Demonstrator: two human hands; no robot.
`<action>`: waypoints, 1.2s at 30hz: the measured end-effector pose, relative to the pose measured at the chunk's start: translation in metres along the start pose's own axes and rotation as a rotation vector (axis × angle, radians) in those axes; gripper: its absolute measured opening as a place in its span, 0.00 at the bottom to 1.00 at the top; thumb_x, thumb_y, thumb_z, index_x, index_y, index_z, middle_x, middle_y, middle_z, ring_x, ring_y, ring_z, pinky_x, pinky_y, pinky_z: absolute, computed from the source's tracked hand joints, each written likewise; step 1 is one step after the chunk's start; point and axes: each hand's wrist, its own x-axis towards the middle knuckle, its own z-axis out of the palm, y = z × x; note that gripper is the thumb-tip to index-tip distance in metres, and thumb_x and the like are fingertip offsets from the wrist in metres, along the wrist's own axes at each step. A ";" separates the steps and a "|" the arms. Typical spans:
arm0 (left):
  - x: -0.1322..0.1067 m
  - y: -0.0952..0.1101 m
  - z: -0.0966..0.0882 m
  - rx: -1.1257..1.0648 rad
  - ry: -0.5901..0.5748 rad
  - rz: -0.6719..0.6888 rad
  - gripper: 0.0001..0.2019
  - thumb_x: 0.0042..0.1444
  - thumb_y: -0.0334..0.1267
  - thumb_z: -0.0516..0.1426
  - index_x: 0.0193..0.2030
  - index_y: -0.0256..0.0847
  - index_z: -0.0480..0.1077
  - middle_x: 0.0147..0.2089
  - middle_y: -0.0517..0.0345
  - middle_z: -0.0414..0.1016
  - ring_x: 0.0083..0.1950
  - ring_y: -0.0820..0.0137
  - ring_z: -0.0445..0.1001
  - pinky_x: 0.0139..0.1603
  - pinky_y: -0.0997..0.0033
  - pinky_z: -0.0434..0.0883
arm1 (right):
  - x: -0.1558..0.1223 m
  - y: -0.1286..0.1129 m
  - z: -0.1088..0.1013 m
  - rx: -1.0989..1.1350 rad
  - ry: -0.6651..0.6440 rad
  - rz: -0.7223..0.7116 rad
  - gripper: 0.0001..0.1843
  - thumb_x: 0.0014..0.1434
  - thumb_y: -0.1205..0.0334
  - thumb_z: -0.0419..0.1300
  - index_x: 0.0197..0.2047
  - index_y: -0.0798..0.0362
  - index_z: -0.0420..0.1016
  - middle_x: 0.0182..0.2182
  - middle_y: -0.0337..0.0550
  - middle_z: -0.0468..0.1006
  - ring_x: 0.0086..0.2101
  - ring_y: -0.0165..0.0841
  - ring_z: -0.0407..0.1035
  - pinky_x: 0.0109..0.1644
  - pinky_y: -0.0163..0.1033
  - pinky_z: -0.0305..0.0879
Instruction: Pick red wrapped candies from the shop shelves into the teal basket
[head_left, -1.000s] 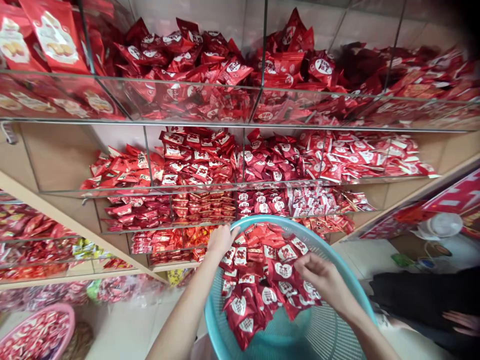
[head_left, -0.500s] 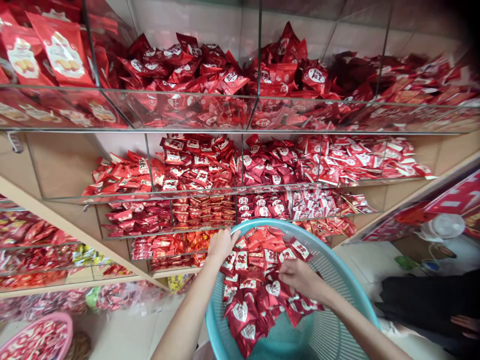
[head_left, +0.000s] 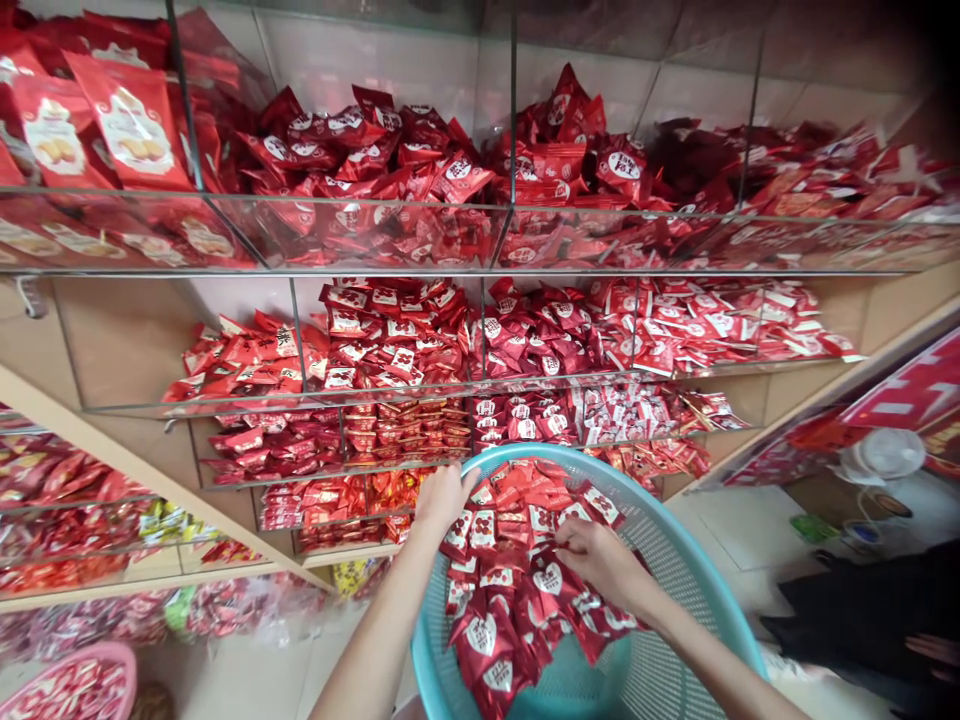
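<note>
A turquoise plastic basket with mesh sides holds a heap of small red packets, some with white heart labels and some with white squares. My left hand is closed over the basket's far left rim. Over the right part of the heap is my right hand, its fingers curled in and touching the packets. What lies between those fingertips, if anything, is hidden.
Glass-fronted shelves filled with red packets rise beyond the basket. A pink basket of wrapped pieces stands at lower left. On the right are a person's dark clothing and a white round object.
The view has shifted slightly, so the shelves sit a little lower. My left hand keeps its place on the rim; my right hand remains at the packets with its fingers slightly moved.
</note>
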 end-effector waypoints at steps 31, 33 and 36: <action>0.001 -0.004 0.005 -0.042 0.031 0.007 0.28 0.57 0.57 0.37 0.43 0.39 0.67 0.40 0.47 0.75 0.42 0.63 0.73 0.39 0.70 0.66 | 0.048 -0.083 -0.116 -0.195 0.333 -0.303 0.10 0.59 0.57 0.48 0.36 0.50 0.68 0.27 0.40 0.75 0.27 0.31 0.69 0.32 0.35 0.61; 0.000 -0.004 0.005 -0.045 0.031 0.008 0.28 0.57 0.57 0.37 0.42 0.39 0.67 0.40 0.47 0.75 0.42 0.63 0.73 0.39 0.70 0.66 | 0.068 -0.093 -0.133 -0.181 0.399 -0.444 0.10 0.58 0.59 0.49 0.38 0.51 0.69 0.31 0.42 0.75 0.32 0.32 0.69 0.37 0.36 0.62; 0.001 -0.005 0.005 -0.042 0.039 0.014 0.27 0.58 0.56 0.37 0.42 0.39 0.68 0.39 0.47 0.75 0.42 0.63 0.74 0.39 0.69 0.67 | 0.097 -0.101 -0.148 -0.234 0.445 -0.534 0.10 0.56 0.61 0.52 0.38 0.52 0.72 0.36 0.45 0.75 0.37 0.34 0.68 0.43 0.40 0.61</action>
